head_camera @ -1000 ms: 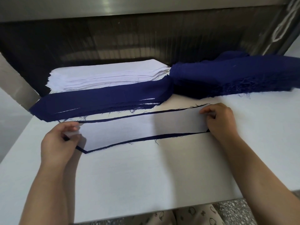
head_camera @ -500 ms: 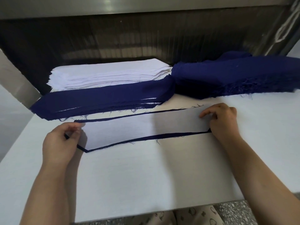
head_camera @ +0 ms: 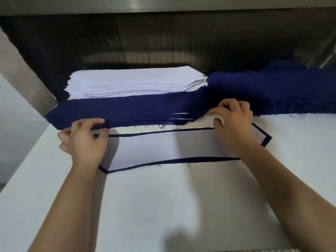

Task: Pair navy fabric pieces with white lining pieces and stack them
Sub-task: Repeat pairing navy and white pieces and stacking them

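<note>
Near the far edge of the bench (head_camera: 181, 206), the left grip (head_camera: 87, 142) pinched the front of the navy stack (head_camera: 136, 111), the right grip (head_camera: 234, 122) clutched a white lining corner (head_camera: 219, 121), and a lined navy piece (head_camera: 163, 148) lay flat before them.

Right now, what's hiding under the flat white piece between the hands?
A navy piece: only its thin edges peek out around the white piece. Its middle is covered, and so is the table under it.

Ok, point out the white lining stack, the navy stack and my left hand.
white lining stack (head_camera: 134, 82), head view, top sheet.
navy stack (head_camera: 127, 111), head view, top piece's middle.
left hand (head_camera: 87, 142), head view, back of hand.
</note>
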Action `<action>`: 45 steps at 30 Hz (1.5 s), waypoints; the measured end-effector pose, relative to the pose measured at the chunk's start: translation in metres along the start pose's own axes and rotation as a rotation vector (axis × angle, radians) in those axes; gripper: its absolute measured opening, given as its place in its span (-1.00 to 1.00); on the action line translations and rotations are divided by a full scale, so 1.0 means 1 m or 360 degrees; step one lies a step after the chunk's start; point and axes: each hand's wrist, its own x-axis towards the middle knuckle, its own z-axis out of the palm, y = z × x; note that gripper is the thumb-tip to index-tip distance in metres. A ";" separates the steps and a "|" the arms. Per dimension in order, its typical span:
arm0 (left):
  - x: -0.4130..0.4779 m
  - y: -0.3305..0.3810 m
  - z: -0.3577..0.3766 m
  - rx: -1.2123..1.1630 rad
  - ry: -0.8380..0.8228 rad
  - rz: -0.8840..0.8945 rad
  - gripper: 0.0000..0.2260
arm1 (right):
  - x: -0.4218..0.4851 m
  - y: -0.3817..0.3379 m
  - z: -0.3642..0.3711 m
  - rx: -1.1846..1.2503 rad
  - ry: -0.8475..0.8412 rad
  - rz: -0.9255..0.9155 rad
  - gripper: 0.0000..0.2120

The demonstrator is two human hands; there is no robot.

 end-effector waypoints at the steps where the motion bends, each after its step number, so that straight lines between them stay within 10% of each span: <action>1: 0.006 0.003 0.003 0.0012 -0.0004 0.0013 -0.80 | 0.008 -0.004 0.003 0.0022 -0.0020 -0.0030 -0.70; 11: 0.094 0.029 0.034 0.0269 -0.0121 0.0176 -0.66 | 0.104 -0.041 0.034 0.0399 -0.0282 -0.0043 -0.51; 26: 0.142 0.030 0.069 0.0615 -0.0435 0.0244 -0.57 | 0.154 -0.042 0.067 -0.0092 -0.0408 -0.0059 -0.54; 45: 0.119 0.032 0.040 0.0157 0.0248 0.0494 -0.84 | 0.129 -0.042 0.036 0.0576 0.0439 -0.0030 -0.77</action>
